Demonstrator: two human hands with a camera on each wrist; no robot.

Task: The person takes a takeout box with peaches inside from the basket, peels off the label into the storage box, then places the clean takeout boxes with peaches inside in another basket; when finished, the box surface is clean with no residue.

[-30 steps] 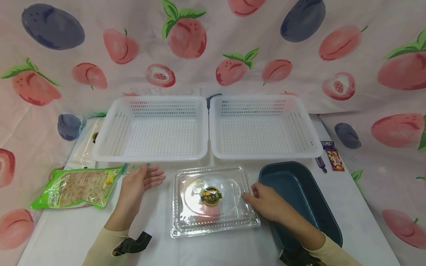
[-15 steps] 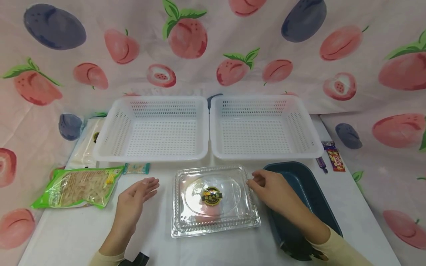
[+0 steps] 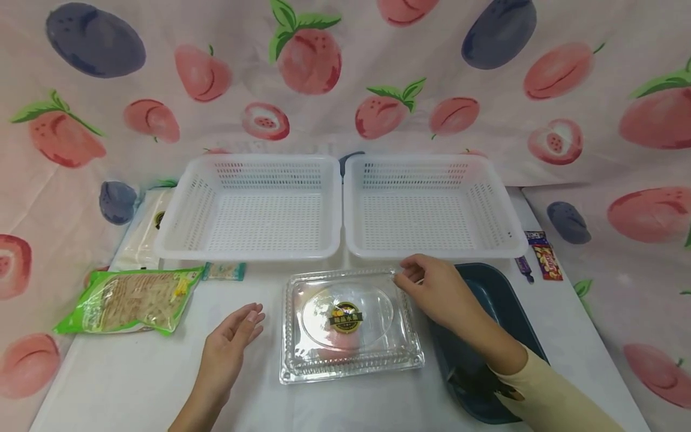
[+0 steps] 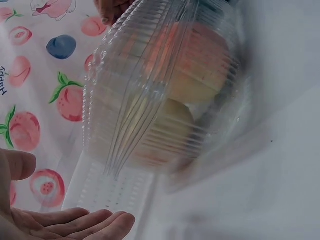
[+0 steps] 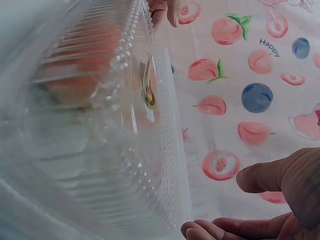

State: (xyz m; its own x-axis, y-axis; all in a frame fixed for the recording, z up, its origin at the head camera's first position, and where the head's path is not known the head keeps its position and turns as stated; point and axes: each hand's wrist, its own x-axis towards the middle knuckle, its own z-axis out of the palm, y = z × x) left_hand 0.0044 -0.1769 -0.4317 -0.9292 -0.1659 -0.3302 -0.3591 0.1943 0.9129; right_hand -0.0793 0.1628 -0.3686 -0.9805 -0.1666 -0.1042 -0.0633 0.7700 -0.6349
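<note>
A clear plastic clamshell box (image 3: 353, 327) with a round black-and-gold label lies closed on the white table. Inside it, round pink-and-yellow fruits (image 4: 192, 65) show through the wall. My left hand (image 3: 227, 351) is held to the left of the box, apart from it, thumb up and fingers extended. At the box's far right corner is my right hand (image 3: 442, 294), its fingertips right by the rim. In the right wrist view its thumb (image 5: 260, 177) and fingers stand apart with nothing between them.
Two white perforated baskets (image 3: 340, 252) stand side by side behind the box. A dark blue tray (image 3: 486, 282) lies under the right forearm. At left are a green food bag (image 3: 135, 300), a white bag (image 3: 140, 237) and a small teal packet (image 3: 224, 272). Snack packets (image 3: 547, 261) lie far right.
My right hand has slid from the box's right side up to its far right corner. The left hand has drawn back toward me, uncovering the small teal packet. The box stays put.
</note>
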